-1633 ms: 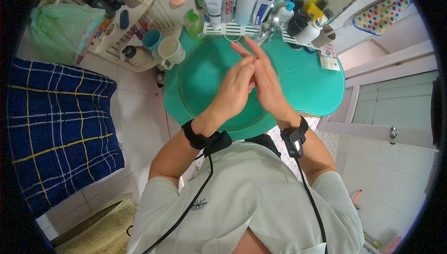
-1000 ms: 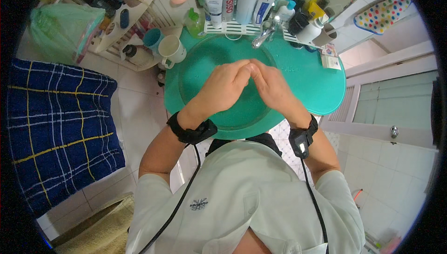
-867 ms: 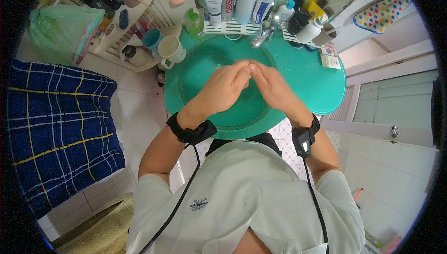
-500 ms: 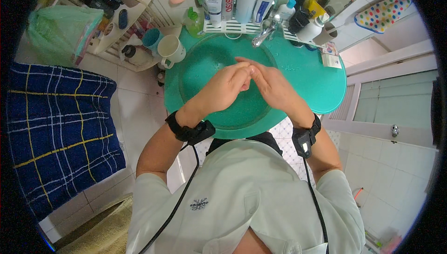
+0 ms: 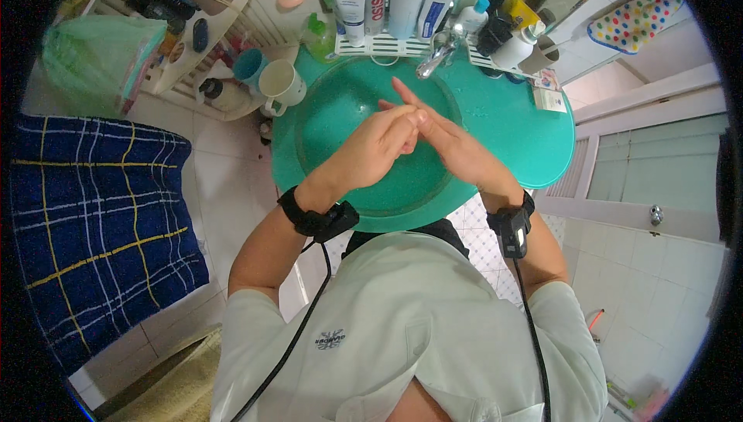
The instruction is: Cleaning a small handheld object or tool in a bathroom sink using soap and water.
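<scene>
Head view: left hand (image 5: 373, 147), fingers curled against the right, grip unclear; right hand (image 5: 463, 151), touching it, some fingers extended. Green basin (image 5: 340, 105), beneath both: probably stiff, slick if wet; hold by rim. Metal tap (image 5: 438, 60), just ahead: likely rigid, smooth; hold around body.

Faucet (image 5: 439, 57) beyond hands (image 5: 458, 150), room over right counter (image 5: 518, 143)

From my screen I see a green worktop (image 5: 515, 147) with a round basin (image 5: 329, 116) set in. Water drops (image 5: 480, 109) dot it near the metal tap (image 5: 439, 56); a small box (image 5: 549, 100) lies toward its right end. Along the back, a white rack (image 5: 379, 45) carries bottles (image 5: 406, 4) and tubes (image 5: 352, 16).
</scene>
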Action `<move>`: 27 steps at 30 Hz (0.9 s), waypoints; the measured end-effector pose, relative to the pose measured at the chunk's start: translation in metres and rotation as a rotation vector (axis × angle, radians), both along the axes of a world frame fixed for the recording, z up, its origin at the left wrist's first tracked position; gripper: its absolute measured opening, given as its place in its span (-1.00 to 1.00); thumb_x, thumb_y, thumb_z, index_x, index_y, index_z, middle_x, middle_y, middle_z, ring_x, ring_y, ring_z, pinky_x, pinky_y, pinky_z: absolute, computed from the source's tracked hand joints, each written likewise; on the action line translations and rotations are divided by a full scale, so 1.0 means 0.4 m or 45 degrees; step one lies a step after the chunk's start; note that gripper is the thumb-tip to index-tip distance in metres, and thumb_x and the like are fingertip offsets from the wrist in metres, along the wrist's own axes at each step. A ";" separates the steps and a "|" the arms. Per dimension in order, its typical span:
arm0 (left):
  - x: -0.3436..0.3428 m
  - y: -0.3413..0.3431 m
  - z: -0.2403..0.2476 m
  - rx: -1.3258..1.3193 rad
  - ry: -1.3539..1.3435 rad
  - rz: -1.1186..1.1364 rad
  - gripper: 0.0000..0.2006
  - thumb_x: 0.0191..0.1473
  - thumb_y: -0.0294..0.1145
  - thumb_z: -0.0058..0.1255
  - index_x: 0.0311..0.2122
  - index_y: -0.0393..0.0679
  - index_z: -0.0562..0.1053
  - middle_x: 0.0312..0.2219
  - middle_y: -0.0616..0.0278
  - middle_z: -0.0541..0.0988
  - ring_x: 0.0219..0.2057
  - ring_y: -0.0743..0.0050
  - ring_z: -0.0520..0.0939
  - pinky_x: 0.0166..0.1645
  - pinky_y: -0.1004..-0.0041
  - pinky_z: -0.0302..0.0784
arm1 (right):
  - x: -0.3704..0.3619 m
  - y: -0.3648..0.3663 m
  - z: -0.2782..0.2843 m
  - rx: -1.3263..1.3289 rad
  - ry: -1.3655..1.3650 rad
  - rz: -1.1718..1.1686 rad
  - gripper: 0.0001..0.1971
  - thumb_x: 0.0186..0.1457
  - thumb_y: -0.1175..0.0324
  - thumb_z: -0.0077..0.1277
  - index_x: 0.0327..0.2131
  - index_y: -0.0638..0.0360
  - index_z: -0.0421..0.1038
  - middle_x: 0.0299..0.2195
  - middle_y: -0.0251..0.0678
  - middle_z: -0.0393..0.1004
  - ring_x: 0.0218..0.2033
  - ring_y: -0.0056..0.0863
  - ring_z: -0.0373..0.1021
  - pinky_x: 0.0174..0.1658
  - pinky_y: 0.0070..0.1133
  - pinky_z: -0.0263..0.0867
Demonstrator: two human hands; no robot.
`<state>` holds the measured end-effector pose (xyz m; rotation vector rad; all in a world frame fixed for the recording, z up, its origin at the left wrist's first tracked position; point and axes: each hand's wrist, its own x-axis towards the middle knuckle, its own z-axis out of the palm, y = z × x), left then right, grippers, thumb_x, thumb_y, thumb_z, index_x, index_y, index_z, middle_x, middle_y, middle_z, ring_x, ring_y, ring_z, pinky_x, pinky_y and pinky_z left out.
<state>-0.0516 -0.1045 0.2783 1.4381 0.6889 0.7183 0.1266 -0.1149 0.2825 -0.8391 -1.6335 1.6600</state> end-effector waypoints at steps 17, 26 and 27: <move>0.006 -0.004 -0.003 0.003 0.106 0.117 -0.70 0.35 -0.24 -0.35 -0.37 -0.20 0.29 -0.60 0.40 0.22 -0.57 0.67 0.19 -0.50 0.57 0.13 | -0.011 -0.002 -0.017 0.028 -0.047 -0.081 -0.40 0.41 0.04 -0.49 0.37 0.12 -0.22 0.29 -0.03 0.09 0.28 -0.35 0.08 0.31 -0.50 -0.05; 0.012 -0.012 -0.001 0.089 0.092 0.155 -0.69 0.34 -0.20 -0.33 -0.40 -0.18 0.28 -0.59 0.40 0.25 -0.57 0.66 0.23 -0.50 0.55 0.17 | -0.015 -0.007 -0.019 0.032 0.000 -0.100 -0.41 0.41 0.06 -0.50 0.37 0.13 -0.22 0.28 -0.03 0.10 0.27 -0.34 0.10 0.31 -0.50 -0.04; 0.013 -0.012 -0.002 0.089 0.092 0.155 -0.69 0.34 -0.20 -0.33 -0.40 -0.18 0.28 -0.59 0.40 0.25 -0.57 0.66 0.23 -0.50 0.55 0.17 | -0.015 -0.007 -0.020 0.032 0.000 -0.100 -0.41 0.41 0.06 -0.50 0.37 0.13 -0.22 0.28 -0.03 0.10 0.27 -0.34 0.10 0.31 -0.50 -0.04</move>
